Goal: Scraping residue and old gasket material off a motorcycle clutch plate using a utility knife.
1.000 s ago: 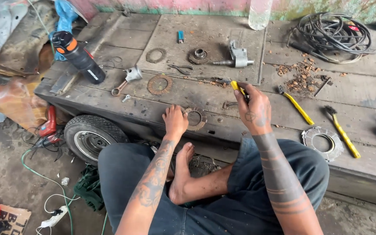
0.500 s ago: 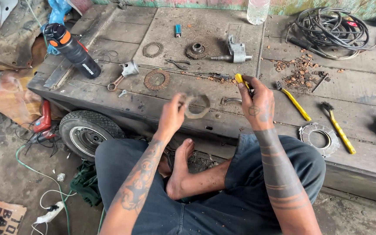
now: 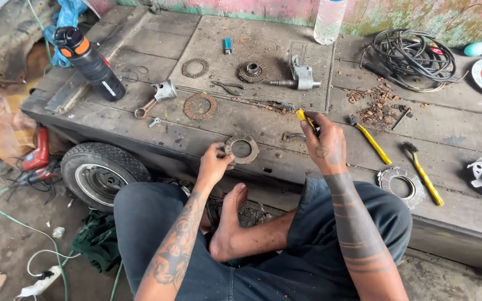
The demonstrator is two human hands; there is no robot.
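Left hand (image 3: 214, 164) is pinching the metal ring (image 3: 241, 149) upright off the bench (image 3: 285, 159); right hand (image 3: 326, 146) is gripping the yellow-handled tool (image 3: 305, 119), tip poised beside it.

The ring (image 3: 241, 149) at the left hand (image 3: 214, 165) is showing rusty grey-brown; the tool (image 3: 306, 119) in the right hand (image 3: 328, 149) is showing a yellow handle; both forearms are carrying dark tattoos, banded on the right; the trousers (image 3: 313, 262) are looking dark blue; the bottle (image 3: 88, 62) is showing black with orange; the bench (image 3: 140, 120) is looking weathered grey.
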